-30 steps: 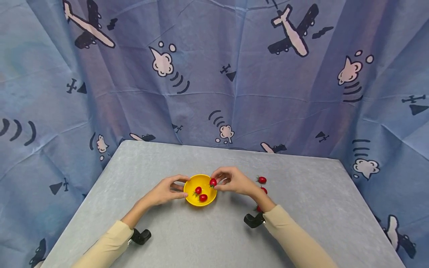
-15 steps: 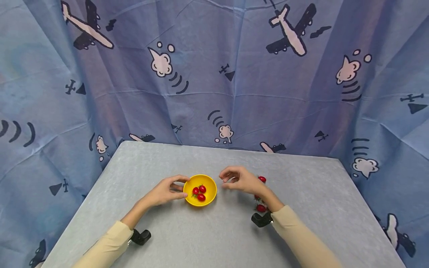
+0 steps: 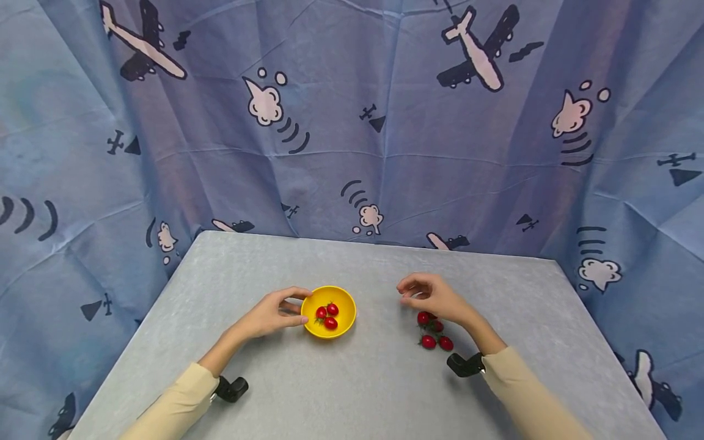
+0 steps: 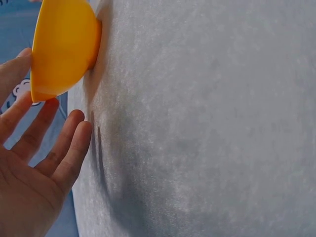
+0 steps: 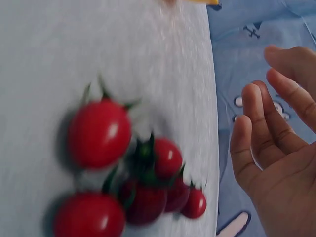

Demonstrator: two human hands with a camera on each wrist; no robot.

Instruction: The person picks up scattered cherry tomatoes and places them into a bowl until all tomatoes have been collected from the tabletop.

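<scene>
A yellow bowl (image 3: 310, 330) stands on the table with 3 red cherry tomatoes (image 3: 330, 323) in it. My left hand (image 3: 273, 315) holds the bowl's left side, its thumb and index finger spread around the rim; in the left wrist view the bowl (image 4: 64, 44) shows side-on, with the lower fingers off it. Over the table on the right, my right hand (image 3: 434, 297) is raised with bent, relaxed fingers and nothing between them. Just below it lies a cluster of several cherry tomatoes (image 3: 428, 342) with green stems, partly hidden by the hand; the right wrist view shows these tomatoes (image 5: 100, 134) close up.
The pale grey table (image 3: 352, 391) reaches back to a blue curtain (image 3: 330, 122) printed with airplanes. A black wrist camera (image 3: 464, 365) sits under the right wrist, and another black camera (image 3: 231, 389) under the left.
My right hand let a cherry tomato go into the bowl, then moved right to above the tomato cluster. The bowl and my left hand stay in place.
</scene>
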